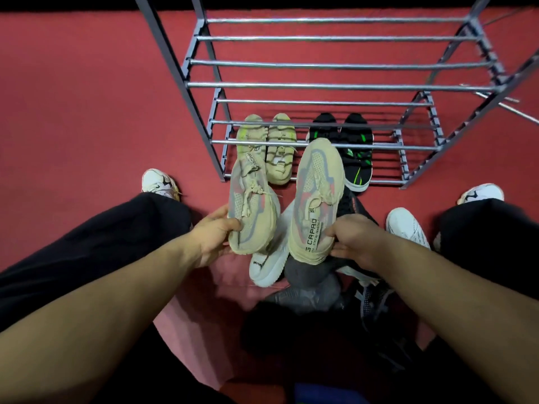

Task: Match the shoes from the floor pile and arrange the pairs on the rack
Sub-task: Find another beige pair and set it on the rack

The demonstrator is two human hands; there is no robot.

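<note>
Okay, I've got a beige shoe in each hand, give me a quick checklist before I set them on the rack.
1. Shoes match: beige knit sneaker in left hand and beige knit sneaker in right hand share colour and pattern: ok.
2. Grip: left hand and right hand each hold a heel: ok.
3. Grey metal rack upper rails bare: ok.
4. Bottom tier free: not ok, cream striped pair and black-green pair there.
5. Rack stability: cannot tell.
</note>
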